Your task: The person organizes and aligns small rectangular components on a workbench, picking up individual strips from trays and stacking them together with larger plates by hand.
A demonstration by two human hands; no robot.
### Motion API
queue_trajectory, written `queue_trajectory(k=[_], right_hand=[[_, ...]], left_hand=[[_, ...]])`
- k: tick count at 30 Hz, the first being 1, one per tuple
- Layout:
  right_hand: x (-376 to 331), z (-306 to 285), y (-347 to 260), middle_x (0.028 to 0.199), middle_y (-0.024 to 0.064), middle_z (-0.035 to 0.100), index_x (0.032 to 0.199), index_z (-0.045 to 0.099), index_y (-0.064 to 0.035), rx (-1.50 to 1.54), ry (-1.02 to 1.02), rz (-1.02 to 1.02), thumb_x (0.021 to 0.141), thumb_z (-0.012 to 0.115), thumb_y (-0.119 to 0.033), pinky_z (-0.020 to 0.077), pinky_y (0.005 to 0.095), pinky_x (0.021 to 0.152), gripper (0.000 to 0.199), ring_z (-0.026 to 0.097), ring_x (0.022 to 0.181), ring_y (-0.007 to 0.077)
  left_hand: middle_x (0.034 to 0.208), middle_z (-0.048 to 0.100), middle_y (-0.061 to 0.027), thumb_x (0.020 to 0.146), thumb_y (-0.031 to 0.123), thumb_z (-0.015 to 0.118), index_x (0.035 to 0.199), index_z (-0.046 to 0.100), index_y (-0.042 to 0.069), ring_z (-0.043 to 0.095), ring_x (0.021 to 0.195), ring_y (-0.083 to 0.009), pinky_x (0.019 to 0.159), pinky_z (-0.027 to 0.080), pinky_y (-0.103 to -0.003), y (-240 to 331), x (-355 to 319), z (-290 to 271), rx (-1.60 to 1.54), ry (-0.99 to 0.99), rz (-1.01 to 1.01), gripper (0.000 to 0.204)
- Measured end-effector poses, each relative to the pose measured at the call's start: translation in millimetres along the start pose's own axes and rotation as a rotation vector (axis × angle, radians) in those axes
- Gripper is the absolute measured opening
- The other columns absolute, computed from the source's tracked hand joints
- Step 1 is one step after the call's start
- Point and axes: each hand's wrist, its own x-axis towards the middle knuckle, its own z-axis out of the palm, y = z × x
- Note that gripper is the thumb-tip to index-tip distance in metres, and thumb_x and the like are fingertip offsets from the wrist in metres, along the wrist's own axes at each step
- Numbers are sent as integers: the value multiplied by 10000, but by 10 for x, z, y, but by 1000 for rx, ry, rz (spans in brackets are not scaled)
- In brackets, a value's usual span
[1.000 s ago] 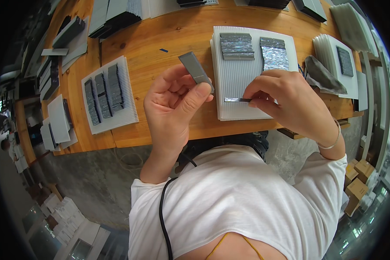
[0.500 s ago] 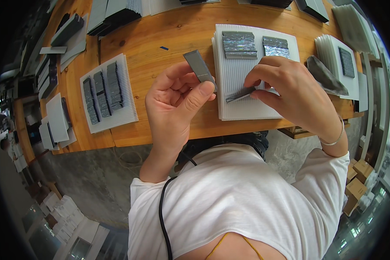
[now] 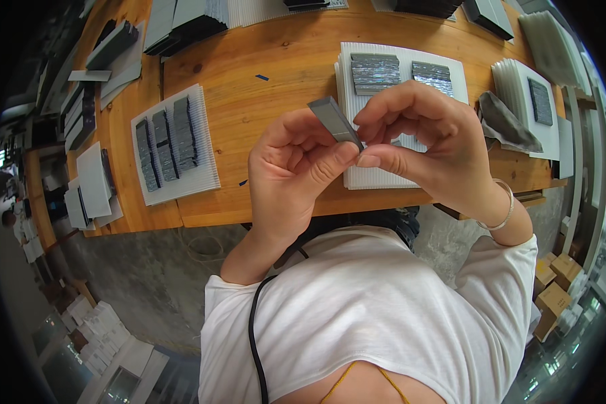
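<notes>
My left hand (image 3: 286, 165) is closed, pinching a flat grey rectangular strip (image 3: 331, 118) between thumb and fingers, tilted in the air over the front of the table. Beside it my right hand (image 3: 444, 145) has its fingers curled, thumb and forefinger tips meeting at the strip's lower end. Whatever lies between those tips is too small to make out. Behind the right hand is a stack of white corrugated sheets (image 3: 377, 176), bearing two bundles of shiny grey strips, a left bundle (image 3: 375, 73) and a right bundle (image 3: 432, 77).
Left on the wooden table (image 3: 249, 47), a white corrugated sheet (image 3: 205, 145) carries rows of dark strips (image 3: 185, 135). Small blue scraps (image 3: 262, 77) lie on the wood. A dark grey cloth (image 3: 505, 124) and another sheet stack (image 3: 508, 81) stand at the right. Dark-edged panel stacks (image 3: 188, 23) line the back.
My right hand has lifted from the sheet stack and come left to the left hand's strip. The dark strip it held over the stack no longer shows clearly. My left hand moved slightly right.
</notes>
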Motion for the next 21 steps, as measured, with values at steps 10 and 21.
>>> queue_trajectory(k=[10, 21], right_hand=[[-27, 27, -20, 906, 75, 678, 1003, 657, 57, 194, 0, 173, 821, 708, -27, 541, 219, 734, 207, 639, 830, 99], [-62, 19, -37, 919, 98, 681, 989, 656, 66, 199, -6, 131, 834, 685, 5, 541, 228, 730, 169, 641, 837, 112]], left_hand=[[1006, 655, -106, 796, -87, 688, 1118, 551, 7, 642, 948, -149, 863, 533, -279, -4, -32, -39, -118, -44, -7, 363], [1034, 643, -114, 804, -95, 678, 1097, 534, -21, 642, 961, -164, 854, 539, -278, -40, -58, -10, -42, -80, 105, 334]])
